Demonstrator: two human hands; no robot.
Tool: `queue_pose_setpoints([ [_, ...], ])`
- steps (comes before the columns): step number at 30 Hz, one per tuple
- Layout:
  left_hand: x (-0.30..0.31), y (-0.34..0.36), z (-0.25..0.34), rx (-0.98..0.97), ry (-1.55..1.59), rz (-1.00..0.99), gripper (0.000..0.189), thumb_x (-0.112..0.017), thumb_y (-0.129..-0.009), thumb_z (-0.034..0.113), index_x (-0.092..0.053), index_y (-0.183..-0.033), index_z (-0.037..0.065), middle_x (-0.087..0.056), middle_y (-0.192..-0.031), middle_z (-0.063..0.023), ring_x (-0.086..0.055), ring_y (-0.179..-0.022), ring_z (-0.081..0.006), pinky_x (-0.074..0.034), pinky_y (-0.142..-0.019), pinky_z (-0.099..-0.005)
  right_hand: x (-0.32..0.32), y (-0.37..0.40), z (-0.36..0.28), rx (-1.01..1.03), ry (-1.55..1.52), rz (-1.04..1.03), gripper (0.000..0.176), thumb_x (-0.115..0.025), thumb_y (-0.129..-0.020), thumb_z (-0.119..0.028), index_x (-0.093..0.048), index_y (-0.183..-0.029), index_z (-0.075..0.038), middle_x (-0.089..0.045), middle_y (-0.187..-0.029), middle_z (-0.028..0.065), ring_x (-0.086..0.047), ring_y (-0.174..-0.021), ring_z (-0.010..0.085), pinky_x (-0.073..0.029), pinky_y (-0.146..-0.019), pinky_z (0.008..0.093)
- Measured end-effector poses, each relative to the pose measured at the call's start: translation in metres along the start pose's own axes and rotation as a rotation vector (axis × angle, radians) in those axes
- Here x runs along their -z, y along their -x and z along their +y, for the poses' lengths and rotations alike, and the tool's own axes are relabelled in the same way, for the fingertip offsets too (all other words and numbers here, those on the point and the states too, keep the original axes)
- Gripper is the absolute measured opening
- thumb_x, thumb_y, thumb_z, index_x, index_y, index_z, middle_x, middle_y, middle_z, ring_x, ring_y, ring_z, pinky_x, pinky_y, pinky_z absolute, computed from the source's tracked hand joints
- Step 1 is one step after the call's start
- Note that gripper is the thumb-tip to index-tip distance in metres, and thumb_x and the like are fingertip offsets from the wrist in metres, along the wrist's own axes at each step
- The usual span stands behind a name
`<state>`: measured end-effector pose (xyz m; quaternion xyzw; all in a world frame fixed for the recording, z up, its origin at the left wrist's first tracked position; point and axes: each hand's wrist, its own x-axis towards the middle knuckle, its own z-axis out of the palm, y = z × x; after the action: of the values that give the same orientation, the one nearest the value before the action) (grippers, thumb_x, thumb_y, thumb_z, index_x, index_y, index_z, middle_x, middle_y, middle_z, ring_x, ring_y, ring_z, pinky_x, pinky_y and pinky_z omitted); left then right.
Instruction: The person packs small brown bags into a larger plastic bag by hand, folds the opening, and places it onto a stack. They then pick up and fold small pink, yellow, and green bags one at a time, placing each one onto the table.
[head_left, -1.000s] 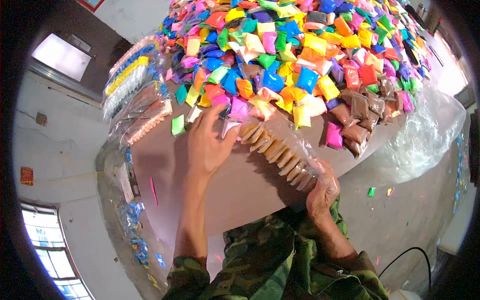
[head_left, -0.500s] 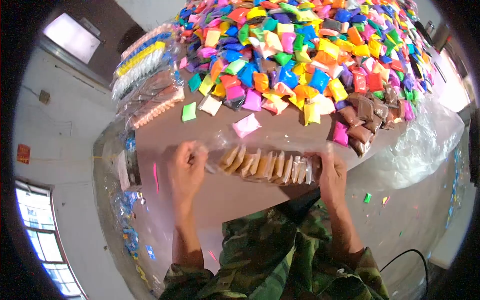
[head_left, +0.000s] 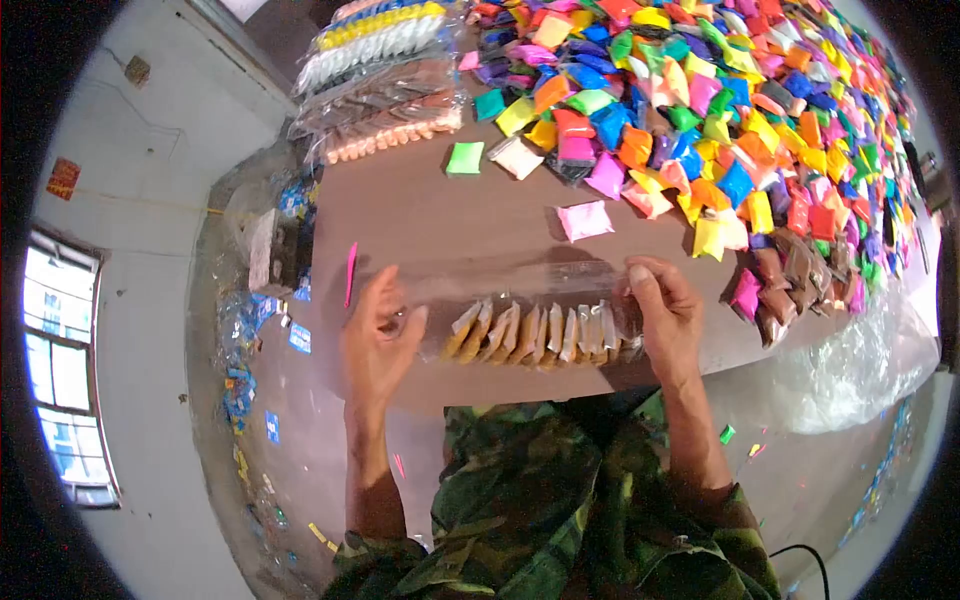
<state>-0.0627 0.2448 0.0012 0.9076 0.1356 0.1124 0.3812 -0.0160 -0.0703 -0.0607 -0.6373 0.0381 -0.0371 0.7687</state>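
A clear plastic bag [head_left: 500, 283] with a row of brown packets [head_left: 540, 335] standing inside it lies near the table's front edge. On its right end, my right hand [head_left: 662, 310] is closed, thumb against fingers, pinching the plastic. At the other end my left hand [head_left: 380, 335] has its thumb and fingers apart, just beside the bag's left end. A single pink packet [head_left: 585, 221] rests on the table beyond the bag.
Many coloured packets [head_left: 690, 110] are heaped at the back right, with brown ones [head_left: 790, 280] at the heap's near corner. Filled bags in rows [head_left: 380, 85] lie at the back left. Clear plastic sheeting [head_left: 840, 370] hangs off the right edge. A pink strip [head_left: 351, 274] lies at left.
The view has shifted, so the table's contents appear further right. My left hand has opened and let go of the bag's left end. The bag now lies lower and flatter.
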Motion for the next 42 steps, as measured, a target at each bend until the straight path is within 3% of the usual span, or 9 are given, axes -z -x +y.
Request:
queue_pose_setpoints([
  [2,0.0,-0.008,0.005,-0.166,-0.114,0.04,0.041,-0.076,-0.091,0.004,-0.07,-0.131,0.008,-0.07,-0.129,-0.0109,-0.069,-0.112,-0.02,-0.057,-0.095,-0.0368,-0.003,-0.003,0.005,0.055,0.018,0.03,0.023,-0.064,-0.109,-0.023,-0.072,-0.118,-0.004,-0.07,-0.088,0.0017,-0.056,-0.065,0.0054,-0.041,-0.053,0.0227],
  [7,0.003,-0.022,0.001,-0.457,-0.205,-0.01,0.027,-0.076,-0.092,0.008,-0.076,-0.119,0.008,-0.073,-0.123,-0.0079,-0.07,-0.112,-0.0208,-0.056,-0.097,-0.0362,-0.007,-0.004,0.004,0.058,0.059,0.059,0.027,-0.063,-0.11,-0.029,-0.073,-0.115,-0.005,-0.071,-0.086,0.0006,-0.054,-0.064,0.0043,-0.04,-0.055,0.0216],
  [16,-0.014,-0.034,-0.034,-0.085,0.62,0.028,0.021,-0.066,-0.107,0.021,-0.074,-0.115,0.004,-0.075,-0.108,-0.0077,-0.072,-0.095,-0.016,-0.057,-0.077,-0.0304,-0.012,-0.008,0.017,0.083,0.078,0.032,0.03,-0.06,-0.112,-0.034,-0.074,-0.111,-0.007,-0.071,-0.09,-0.0012,-0.056,-0.073,0.0037,-0.043,-0.062,0.0215],
  [20,-0.024,-0.04,-0.033,-0.025,0.677,0.059,0.02,-0.064,-0.108,0.022,-0.073,-0.111,0.004,-0.075,-0.102,-0.0066,-0.069,-0.087,-0.0136,-0.055,-0.071,-0.029,-0.011,-0.009,0.015,0.075,0.099,0.017,0.032,-0.061,-0.111,-0.034,-0.075,-0.114,-0.006,-0.072,-0.093,-0.0001,-0.058,-0.075,0.0046,-0.045,-0.064,0.0223],
  [23,-0.032,-0.044,-0.04,0.014,0.744,0.107,0.02,-0.065,-0.107,0.021,-0.073,-0.108,0.003,-0.074,-0.098,-0.0059,-0.067,-0.083,-0.012,-0.053,-0.069,-0.0278,-0.006,0.0,0.013,0.079,0.127,-0.022,0.027,-0.063,-0.108,-0.023,-0.074,-0.117,0.0,-0.075,-0.102,0.0034,-0.067,-0.095,0.0116,-0.054,-0.087,0.0282],
  [29,-0.041,-0.048,-0.032,0.066,0.847,0.201,0.017,-0.067,-0.105,0.018,-0.073,-0.106,0.002,-0.073,-0.093,-0.0048,-0.064,-0.078,-0.0101,-0.05,-0.066,-0.0258,0.01,0.014,0.022,0.156,0.153,-0.203,0.064,-0.083,-0.087,-0.044,-0.068,-0.13,0.0,-0.074,-0.12,0.0121,-0.07,-0.114,0.0265,-0.054,-0.101,0.0386],
  [30,-0.042,-0.048,-0.032,0.076,0.86,0.213,0.017,-0.067,-0.105,0.017,-0.073,-0.106,0.002,-0.073,-0.093,-0.0048,-0.064,-0.079,-0.01,-0.05,-0.066,-0.0257,0.017,0.015,0.016,0.133,0.321,-0.263,0.09,-0.09,-0.072,-0.059,-0.064,-0.136,-0.001,-0.07,-0.13,0.0171,-0.067,-0.121,0.0347,-0.052,-0.106,0.0443],
  [34,-0.044,-0.046,-0.03,0.104,0.894,0.241,0.017,-0.067,-0.104,0.017,-0.073,-0.105,0.002,-0.074,-0.094,-0.0045,-0.065,-0.079,-0.0097,-0.051,-0.067,-0.0253,0.02,0.02,0.001,0.329,0.548,-0.421,0.109,-0.102,-0.058,-0.049,-0.056,-0.148,-0.006,-0.06,-0.147,0.0193,-0.058,-0.136,0.0382,-0.045,-0.116,0.0475],
  [42,-0.026,-0.039,-0.04,-0.018,0.843,-0.002,0.029,-0.068,-0.102,0.024,-0.068,-0.121,0.002,-0.07,-0.125,-0.0115,-0.067,-0.111,-0.0222,-0.055,-0.093,-0.0373,0.016,0.02,0.019,0.223,0.329,-0.306,0.083,-0.1,-0.07,-0.023,-0.063,-0.142,-0.007,-0.069,-0.137,0.0169,-0.065,-0.129,0.0334,-0.05,-0.111,0.0433],
])
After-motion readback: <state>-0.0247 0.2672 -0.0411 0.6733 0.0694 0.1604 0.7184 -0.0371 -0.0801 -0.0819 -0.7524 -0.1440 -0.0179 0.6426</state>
